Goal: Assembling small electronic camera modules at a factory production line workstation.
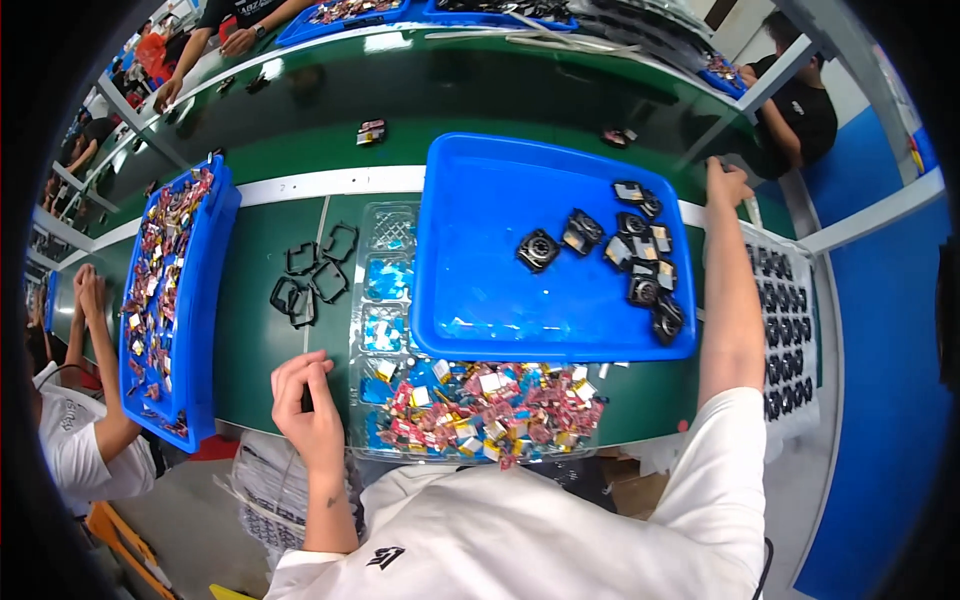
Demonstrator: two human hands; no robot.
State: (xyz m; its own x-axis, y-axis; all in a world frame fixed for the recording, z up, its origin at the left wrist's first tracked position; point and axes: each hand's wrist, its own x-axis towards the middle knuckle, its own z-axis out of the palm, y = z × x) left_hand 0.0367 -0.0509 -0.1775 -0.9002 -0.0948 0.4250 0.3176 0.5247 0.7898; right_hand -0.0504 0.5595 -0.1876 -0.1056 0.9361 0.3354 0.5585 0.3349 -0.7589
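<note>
My left hand point(305, 405) is loosely curled over the green tabletop, and nothing shows in it. Several black rectangular frames point(328, 281) lie beyond it. My right hand point(728, 185) reaches far out past the blue tray's right side, to the edge of the conveyor belt. Its fingers are closed, and whatever they hold is too small to make out. In the shallow blue tray point(490, 200) lie several black housings with round parts point(538, 250), mostly toward its right side. Against the tray's near edge is a pile of small parts in pink wrap with white and yellow pieces point(490, 410).
A clear compartment tray point(390, 215) lies under the pile and the blue tray's left side. A tilted blue bin of small parts point(165, 290) stands at left. The dark green belt point(330, 90) carries scattered parts. White sheets of black parts point(785, 330) lie at right. Co-workers sit around.
</note>
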